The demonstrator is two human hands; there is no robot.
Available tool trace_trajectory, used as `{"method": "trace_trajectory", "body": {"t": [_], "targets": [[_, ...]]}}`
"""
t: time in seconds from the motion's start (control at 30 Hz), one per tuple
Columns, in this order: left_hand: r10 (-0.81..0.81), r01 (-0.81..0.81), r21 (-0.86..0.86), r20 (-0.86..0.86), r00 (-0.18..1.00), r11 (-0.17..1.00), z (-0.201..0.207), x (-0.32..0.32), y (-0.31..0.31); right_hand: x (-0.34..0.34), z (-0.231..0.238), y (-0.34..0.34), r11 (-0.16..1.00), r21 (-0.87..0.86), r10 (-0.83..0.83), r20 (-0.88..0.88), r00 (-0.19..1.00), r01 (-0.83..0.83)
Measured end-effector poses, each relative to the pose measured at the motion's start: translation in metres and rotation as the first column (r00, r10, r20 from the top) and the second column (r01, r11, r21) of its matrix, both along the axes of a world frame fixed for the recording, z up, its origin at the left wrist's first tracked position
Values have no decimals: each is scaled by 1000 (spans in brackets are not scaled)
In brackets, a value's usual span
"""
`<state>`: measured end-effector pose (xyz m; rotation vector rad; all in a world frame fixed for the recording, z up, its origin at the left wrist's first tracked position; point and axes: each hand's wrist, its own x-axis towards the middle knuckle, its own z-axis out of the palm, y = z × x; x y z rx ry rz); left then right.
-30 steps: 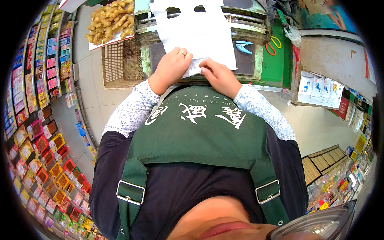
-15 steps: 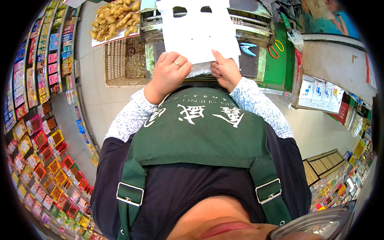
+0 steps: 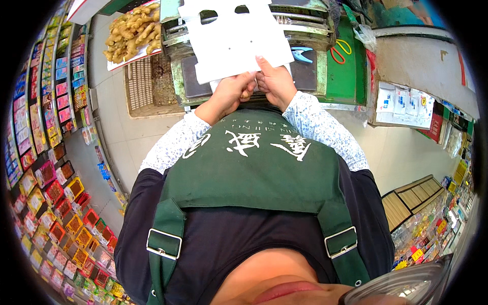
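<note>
And the left hand [image 3: 230, 94] has come in just beside the right [image 3: 277, 84], which clamps the sheet [image 3: 231, 48] ahead, both at one spot, left's hold I can't tell.

Your sheet [image 3: 234, 35] is white, with two small dark dots. Below the sheet, you wear a dark green apron [image 3: 254, 183] with white lettering and silvery buckles [image 3: 163, 251], over a black shirt [image 3: 229, 229]; your sleeves [image 3: 325, 129] are white, speckled with blue. Left of the sheet, the ginger [image 3: 131, 33] is tan-yellow and the crate [image 3: 140, 86] beige. Right of the sheet, a tool [image 3: 296, 52] is light blue, and the scissors [image 3: 332, 52] pair orange-red with yellow against a green surface [image 3: 345, 84]. Farther right of the sheet, packets [image 3: 401, 101] are white with blue marks.
</note>
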<state>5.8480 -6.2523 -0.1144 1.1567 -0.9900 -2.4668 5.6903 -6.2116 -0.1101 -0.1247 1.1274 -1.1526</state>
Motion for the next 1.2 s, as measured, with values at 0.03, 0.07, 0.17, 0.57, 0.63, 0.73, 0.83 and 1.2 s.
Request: {"method": "trace_trajectory", "body": {"t": [0.03,0.07,0.17,0.57,0.63,0.73,0.83,1.2], "targets": [[54,-46,106,-76,996,993,0,0,-1,-1,-3,3,1000,-5,13,3,1000,-13],[116,-83,214,-145,983,973,1,-2,-1,-2,-7,7,1000,-9,28,7,1000,-28],[189,-183,91,-56,980,979,-2,-8,4,-5,-4,11,999,-28,26,-29,999,-26],[260,-253,-68,123,958,965,-8,-13,7,-120,0,22,825,182,-109,-877,-468,-535],[279,-272,-58,180,943,960,-8,-14,6,-121,4,19,802,255,-44,-876,-480,-541],[305,-299,-59,192,933,952,-9,-14,6,-123,16,17,818,207,73,-963,-260,-536],[312,-304,-70,186,932,950,-9,-13,6,-113,30,33,870,43,261,-885,386,-491],[341,-347,-10,202,918,938,-14,-14,1,-42,8,45,925,32,373,118,921,-378]]}}
